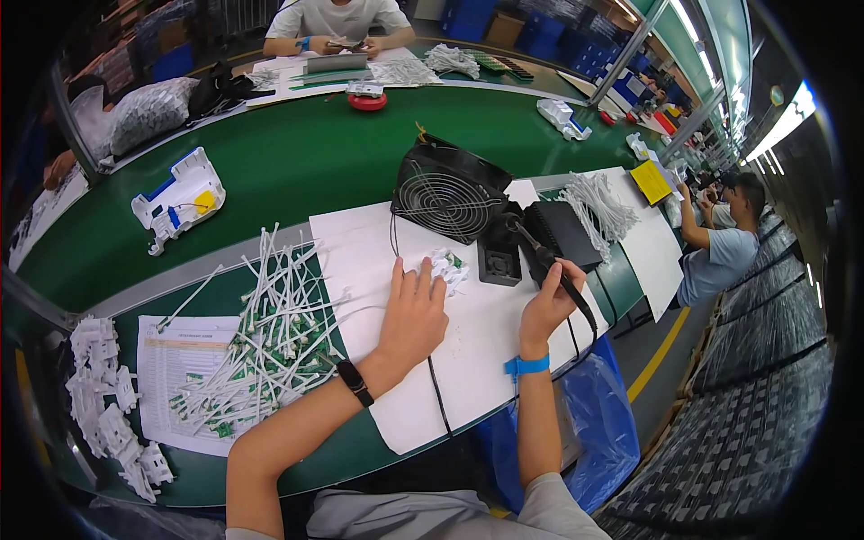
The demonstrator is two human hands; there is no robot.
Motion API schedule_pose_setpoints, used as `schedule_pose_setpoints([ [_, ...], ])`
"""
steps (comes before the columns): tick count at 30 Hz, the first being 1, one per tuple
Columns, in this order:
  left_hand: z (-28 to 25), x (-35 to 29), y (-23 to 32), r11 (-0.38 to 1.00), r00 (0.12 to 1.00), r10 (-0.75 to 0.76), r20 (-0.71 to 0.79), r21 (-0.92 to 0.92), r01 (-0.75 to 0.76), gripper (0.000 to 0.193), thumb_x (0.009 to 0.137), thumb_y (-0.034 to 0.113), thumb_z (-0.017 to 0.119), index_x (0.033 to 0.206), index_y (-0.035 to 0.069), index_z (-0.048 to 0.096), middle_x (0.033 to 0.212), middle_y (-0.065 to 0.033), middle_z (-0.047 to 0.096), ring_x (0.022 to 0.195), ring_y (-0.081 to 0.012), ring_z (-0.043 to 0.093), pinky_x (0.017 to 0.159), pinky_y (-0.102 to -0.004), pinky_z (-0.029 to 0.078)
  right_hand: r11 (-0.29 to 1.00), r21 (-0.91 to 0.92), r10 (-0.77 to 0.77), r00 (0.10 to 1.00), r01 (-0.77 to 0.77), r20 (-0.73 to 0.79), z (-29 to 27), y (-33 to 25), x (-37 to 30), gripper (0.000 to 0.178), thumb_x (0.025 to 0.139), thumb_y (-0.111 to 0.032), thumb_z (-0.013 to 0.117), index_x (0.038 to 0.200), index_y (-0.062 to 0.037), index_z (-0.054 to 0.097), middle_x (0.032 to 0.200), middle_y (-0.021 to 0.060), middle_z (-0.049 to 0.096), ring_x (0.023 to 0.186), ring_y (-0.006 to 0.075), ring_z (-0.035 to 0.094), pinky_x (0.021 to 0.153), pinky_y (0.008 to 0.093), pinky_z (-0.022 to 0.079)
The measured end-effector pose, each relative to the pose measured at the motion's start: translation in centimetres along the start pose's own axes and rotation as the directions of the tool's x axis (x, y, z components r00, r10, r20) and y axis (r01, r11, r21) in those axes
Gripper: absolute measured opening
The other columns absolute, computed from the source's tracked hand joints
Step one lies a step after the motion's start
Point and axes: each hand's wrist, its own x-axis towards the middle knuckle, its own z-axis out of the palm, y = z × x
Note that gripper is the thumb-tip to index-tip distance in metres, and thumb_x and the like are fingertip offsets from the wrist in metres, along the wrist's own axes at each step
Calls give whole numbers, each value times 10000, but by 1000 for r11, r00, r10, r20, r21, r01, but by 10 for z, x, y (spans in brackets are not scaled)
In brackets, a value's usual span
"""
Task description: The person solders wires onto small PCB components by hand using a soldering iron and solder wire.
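Fingers spread, left hand touches white piece palm-down.

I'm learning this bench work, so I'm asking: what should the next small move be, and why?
Probably bring the soldering iron in the right hand over toward the small white part, keeping clear of the fingers. The left hand has its fingertips at that part, seemingly steadying it, while the iron's front end is up by the black stand, apart from it.
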Motion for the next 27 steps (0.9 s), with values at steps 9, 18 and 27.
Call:
schedule_pose_setpoints([
  [9,0,1,-1,1000,1000,-10,21,-15,10,469,784,179,671,1178,-68,611,1376,-303,522,1079,-340,530,1221,-553,210,999,-25,37,998,-36,46,4,-7,4,117,1032,-110,584,1084,-7,605,1001,43,590,909,112,566,831,256,462],
  [18,1,0,-3,999,1000,-11,9,-43,11,484,781,186,685,1183,-67,598,1364,-304,532,1087,-344,533,1220,-540,217,946,-323,147,895,-3,422,29,-18,66,157,912,-97,713,998,30,677,852,121,706,784,194,668,728,309,514],
  [27,5,-2,-3,999,1000,1,-24,-38,-2,455,772,202,704,1136,-49,598,1366,-315,533,1112,-361,540,1220,-550,215,883,-441,54,898,162,437,30,-32,71,246,915,-183,720,815,19,620,691,72,625,612,174,601,631,332,484],
])
